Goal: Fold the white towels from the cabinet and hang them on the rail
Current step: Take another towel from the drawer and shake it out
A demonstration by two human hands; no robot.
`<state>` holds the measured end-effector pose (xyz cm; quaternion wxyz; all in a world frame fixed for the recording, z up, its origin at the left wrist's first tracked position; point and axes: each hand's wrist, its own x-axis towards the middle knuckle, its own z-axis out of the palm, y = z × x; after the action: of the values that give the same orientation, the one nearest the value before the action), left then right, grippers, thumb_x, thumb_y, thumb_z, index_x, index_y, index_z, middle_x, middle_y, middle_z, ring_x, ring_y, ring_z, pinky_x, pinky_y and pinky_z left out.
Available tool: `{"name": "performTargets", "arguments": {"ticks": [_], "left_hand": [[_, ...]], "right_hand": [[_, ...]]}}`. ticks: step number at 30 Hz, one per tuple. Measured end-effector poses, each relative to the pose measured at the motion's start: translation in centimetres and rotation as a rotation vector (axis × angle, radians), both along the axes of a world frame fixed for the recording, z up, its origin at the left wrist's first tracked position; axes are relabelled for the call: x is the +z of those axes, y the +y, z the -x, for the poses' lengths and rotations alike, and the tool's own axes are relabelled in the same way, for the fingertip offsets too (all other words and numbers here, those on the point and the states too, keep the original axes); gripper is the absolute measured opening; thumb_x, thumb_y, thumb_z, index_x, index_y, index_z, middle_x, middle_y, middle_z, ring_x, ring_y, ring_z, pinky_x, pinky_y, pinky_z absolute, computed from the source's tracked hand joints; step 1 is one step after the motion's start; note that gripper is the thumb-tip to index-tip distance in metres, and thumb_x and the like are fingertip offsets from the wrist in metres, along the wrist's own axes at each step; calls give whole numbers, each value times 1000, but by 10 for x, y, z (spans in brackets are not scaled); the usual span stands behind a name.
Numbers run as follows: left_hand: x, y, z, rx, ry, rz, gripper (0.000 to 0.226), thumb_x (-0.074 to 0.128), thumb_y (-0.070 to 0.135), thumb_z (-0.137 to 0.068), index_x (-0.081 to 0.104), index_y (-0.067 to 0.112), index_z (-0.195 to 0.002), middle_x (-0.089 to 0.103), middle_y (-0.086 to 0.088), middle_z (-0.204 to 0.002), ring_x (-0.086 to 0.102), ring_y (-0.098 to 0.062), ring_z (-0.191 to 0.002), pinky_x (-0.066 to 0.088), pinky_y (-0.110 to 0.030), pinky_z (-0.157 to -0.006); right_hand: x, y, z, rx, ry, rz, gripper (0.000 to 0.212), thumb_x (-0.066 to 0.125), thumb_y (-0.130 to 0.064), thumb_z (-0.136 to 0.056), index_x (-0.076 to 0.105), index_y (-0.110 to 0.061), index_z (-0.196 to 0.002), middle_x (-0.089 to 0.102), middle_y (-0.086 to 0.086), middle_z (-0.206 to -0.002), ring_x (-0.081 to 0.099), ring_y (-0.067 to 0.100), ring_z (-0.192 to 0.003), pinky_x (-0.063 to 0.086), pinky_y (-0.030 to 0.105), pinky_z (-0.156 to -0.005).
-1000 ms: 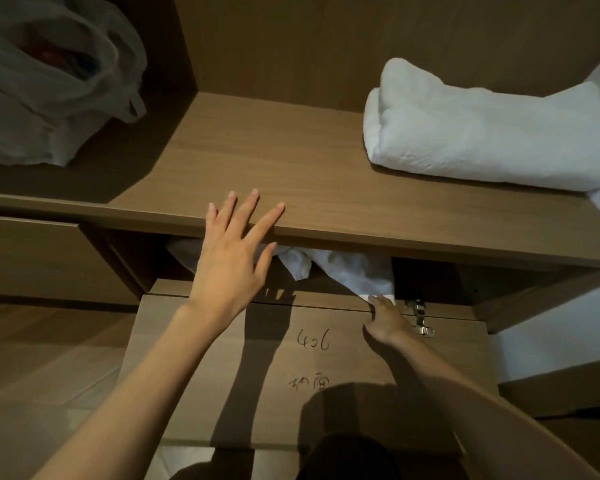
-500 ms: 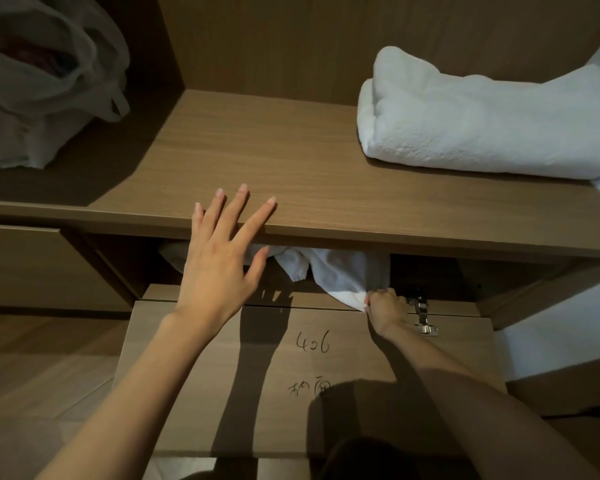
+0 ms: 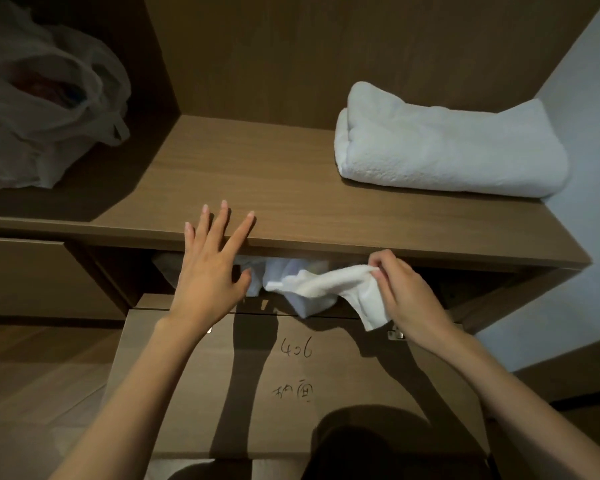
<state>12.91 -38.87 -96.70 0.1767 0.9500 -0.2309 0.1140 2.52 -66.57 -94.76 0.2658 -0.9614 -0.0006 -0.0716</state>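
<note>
A crumpled white towel (image 3: pixel 329 285) hangs partly out of the dark cabinet compartment under the wooden shelf (image 3: pixel 257 174). My right hand (image 3: pixel 402 292) pinches its edge and holds it in front of the opening. More white cloth (image 3: pixel 253 271) lies bunched inside, half hidden. My left hand (image 3: pixel 212 268) is spread flat, its fingertips resting on the shelf's front edge. A folded white towel (image 3: pixel 447 147) lies on the shelf at the right. The lowered cabinet door (image 3: pixel 291 393) bears handwritten marks. No rail is in view.
A translucent plastic bag (image 3: pixel 45 109) with dark contents sits on the shelf at the far left. A metal hinge (image 3: pixel 395 334) shows at the door's upper right. A pale wall (image 3: pixel 589 168) bounds the right side; wooden flooring lies at the lower left.
My right hand has lifted the towel's corner up and out of the compartment, dragging more cloth forward. My left hand has stayed on the shelf edge.
</note>
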Motion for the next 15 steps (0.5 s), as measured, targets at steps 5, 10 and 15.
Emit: {"name": "performTargets", "arguments": {"ticks": [5, 10, 15], "left_hand": [[8, -22, 24, -211, 172, 58, 99, 68, 40, -79, 1, 32, -152, -16, 6, -160, -24, -16, -144, -2, -47, -120], [27, -52, 60, -429, 530, 397, 66, 64, 21, -87, 31, 59, -131, 20, 34, -148, 12, 19, -135, 26, -28, -113], [43, -64, 72, -390, 728, 526, 71, 80, 47, -69, 35, 61, -122, 47, 39, -119, 46, 16, -111, 44, -13, -88]], "right_hand": [[44, 20, 8, 30, -109, -257, 11, 37, -22, -104, 48, -22, -106, 54, -9, -78, 52, 2, -68, 38, 15, -58], [74, 15, 1, -1, -221, -358, 11, 45, -18, -102, 55, -20, -107, 59, -10, -92, 56, 3, -81, 41, 17, -67], [93, 13, 2, 20, -191, -571, 11, 51, -17, -99, 59, -21, -105, 64, -7, -99, 61, 6, -92, 46, 21, -74]]}}
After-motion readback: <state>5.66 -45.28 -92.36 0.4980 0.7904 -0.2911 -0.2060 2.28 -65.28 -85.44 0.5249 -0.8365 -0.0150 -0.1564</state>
